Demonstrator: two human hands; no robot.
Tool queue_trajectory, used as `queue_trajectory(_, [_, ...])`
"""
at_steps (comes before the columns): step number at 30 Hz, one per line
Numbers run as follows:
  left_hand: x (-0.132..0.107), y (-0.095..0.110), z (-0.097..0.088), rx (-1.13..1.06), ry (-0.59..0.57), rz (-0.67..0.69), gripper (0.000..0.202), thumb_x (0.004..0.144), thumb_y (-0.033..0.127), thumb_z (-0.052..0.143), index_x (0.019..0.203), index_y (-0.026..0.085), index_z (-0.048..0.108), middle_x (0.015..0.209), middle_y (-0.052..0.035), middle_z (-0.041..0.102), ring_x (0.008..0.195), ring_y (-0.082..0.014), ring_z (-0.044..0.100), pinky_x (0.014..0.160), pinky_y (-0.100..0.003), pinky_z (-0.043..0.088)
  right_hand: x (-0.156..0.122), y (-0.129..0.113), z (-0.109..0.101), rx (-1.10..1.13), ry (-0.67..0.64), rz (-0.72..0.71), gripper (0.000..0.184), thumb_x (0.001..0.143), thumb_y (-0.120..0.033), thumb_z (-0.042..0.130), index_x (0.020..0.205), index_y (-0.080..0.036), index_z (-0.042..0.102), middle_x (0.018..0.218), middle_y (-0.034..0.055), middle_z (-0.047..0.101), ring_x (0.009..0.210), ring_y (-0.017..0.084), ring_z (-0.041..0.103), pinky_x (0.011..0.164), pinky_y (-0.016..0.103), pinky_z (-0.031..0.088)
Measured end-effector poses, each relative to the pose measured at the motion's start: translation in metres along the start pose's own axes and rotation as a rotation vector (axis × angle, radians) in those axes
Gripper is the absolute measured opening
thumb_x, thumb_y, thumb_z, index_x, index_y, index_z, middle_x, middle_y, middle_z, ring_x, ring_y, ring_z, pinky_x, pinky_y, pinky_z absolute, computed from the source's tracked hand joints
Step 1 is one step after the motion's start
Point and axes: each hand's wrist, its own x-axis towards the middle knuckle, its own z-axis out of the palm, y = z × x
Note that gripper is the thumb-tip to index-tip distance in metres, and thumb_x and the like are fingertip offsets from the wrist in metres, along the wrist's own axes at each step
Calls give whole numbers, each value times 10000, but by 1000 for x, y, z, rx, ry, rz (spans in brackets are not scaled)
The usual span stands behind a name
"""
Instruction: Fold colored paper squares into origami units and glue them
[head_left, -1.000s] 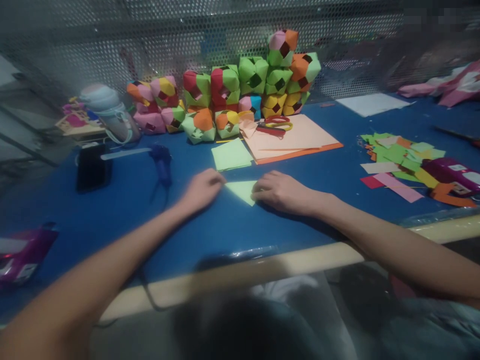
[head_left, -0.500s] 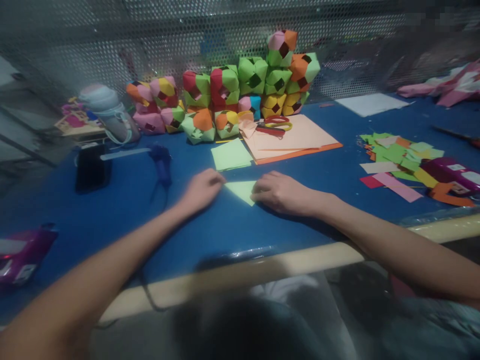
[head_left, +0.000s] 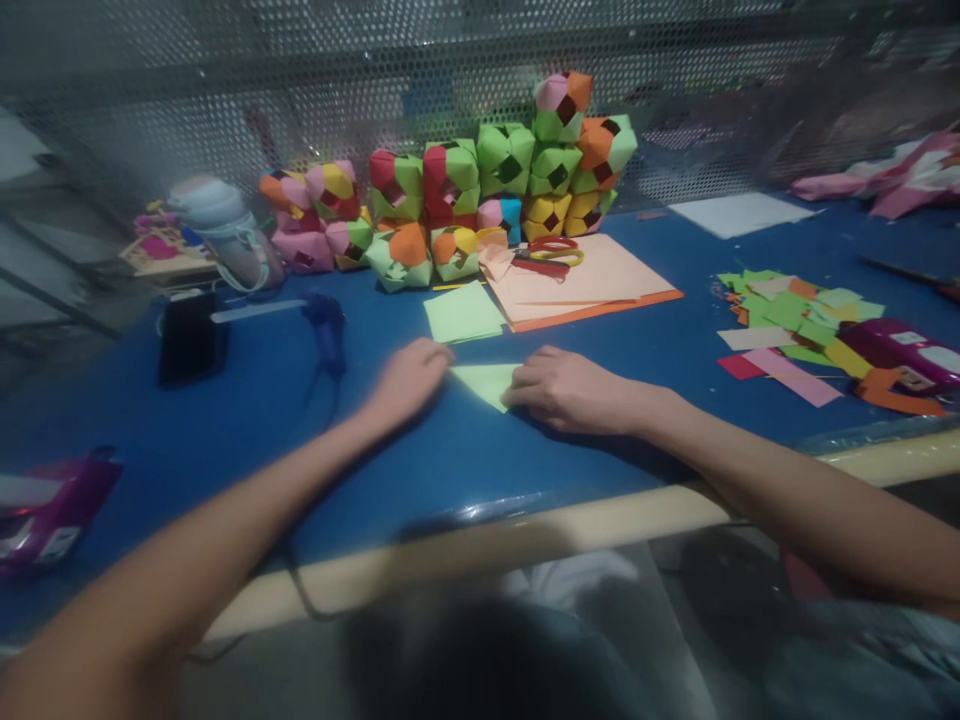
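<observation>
A light green sheet of paper (head_left: 484,383), folded to a triangle with one corner toward me, lies on the blue table (head_left: 420,460). At its left tip, my left hand (head_left: 415,378) pinches it with curled fingers. My right hand (head_left: 559,390) is closed over the right part of the paper, its fingers bent and covering that end. Just beyond the hands lies a small stack of light green paper squares (head_left: 463,312). Peach and orange sheets (head_left: 592,275) lie behind it, with red and yellow scissors (head_left: 551,255) on top.
Folded paper cubes (head_left: 506,160) stand stacked against the perforated metal screen (head_left: 330,100). Paper scraps (head_left: 802,320) and a purple device (head_left: 904,355) lie right. On the left are a bottle (head_left: 229,235), a phone (head_left: 192,338), a blue glue gun (head_left: 326,330) and another purple device (head_left: 56,520).
The camera view has shifted very slightly. Both hands stay on the green paper, and the folded triangle looks nearly the same.
</observation>
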Motion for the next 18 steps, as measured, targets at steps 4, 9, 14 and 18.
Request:
queue_trajectory(4, [0,6,4,133,-30,28,260,840,347,449,809,187,652,867,-45,614,838,-193,553,716,-321,422,1,1,0,5,5,-7,196,827,-132,455,880,-172,639,773,47,580,663,152,406,679,301,237])
queue_trajectory(9, [2,1,8,210,-31,51,192,821,228,466,782,182,649,859,-48,598,843,-189,548,693,-308,405,1,3,0,41,-2,-5,208,821,-133,467,906,-174,652,774,45,590,663,148,419,689,297,247])
queue_trajectory(14, [3,-1,7,184,-33,9,171,814,202,470,744,179,625,847,-44,597,819,-183,546,679,-306,401,2,6,1,80,14,6,217,816,-135,468,898,-182,663,777,48,611,680,151,452,695,293,264])
queue_trajectory(18, [4,1,8,245,3,58,151,801,182,489,886,185,614,909,-57,593,849,-197,526,695,-317,396,7,4,1,84,-3,87,265,826,-153,452,1019,-172,632,827,63,647,707,165,499,691,287,285])
